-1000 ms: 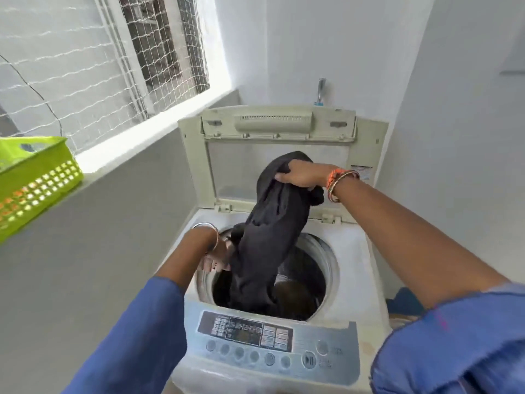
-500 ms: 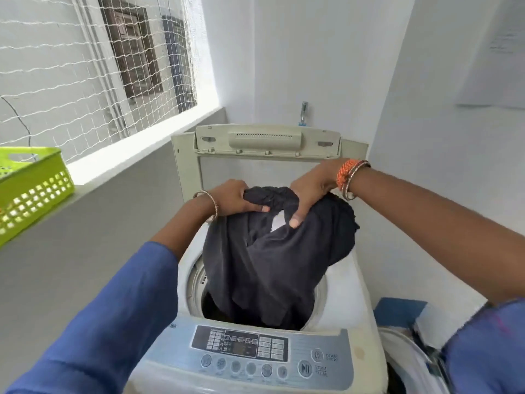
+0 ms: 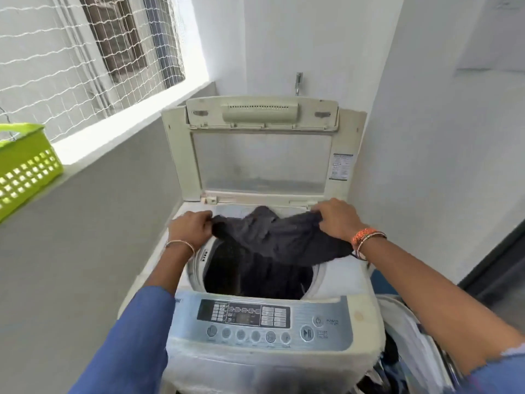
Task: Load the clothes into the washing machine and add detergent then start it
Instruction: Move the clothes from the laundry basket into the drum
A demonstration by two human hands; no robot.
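Note:
A top-loading washing machine (image 3: 338, 282) stands in front of me with its lid (image 3: 261, 163) raised against the wall. A dark garment (image 3: 281, 237) is stretched across the back of the drum opening, and its lower part hangs down into the drum. My left hand (image 3: 191, 227) grips the garment's left end. My right hand (image 3: 336, 216) grips its right end near the lid hinge. The control panel (image 3: 264, 322) with its buttons faces me at the front.
A green plastic basket (image 3: 27, 169) sits on the ledge at the left, under a netted window. A container of laundry (image 3: 409, 345) stands at the lower right beside the machine. A tap (image 3: 298, 82) sticks out of the wall behind the lid.
Both hands have moved apart and down, so the dark garment went from bunched up above the drum to spread low across the opening. The camera tilted down.

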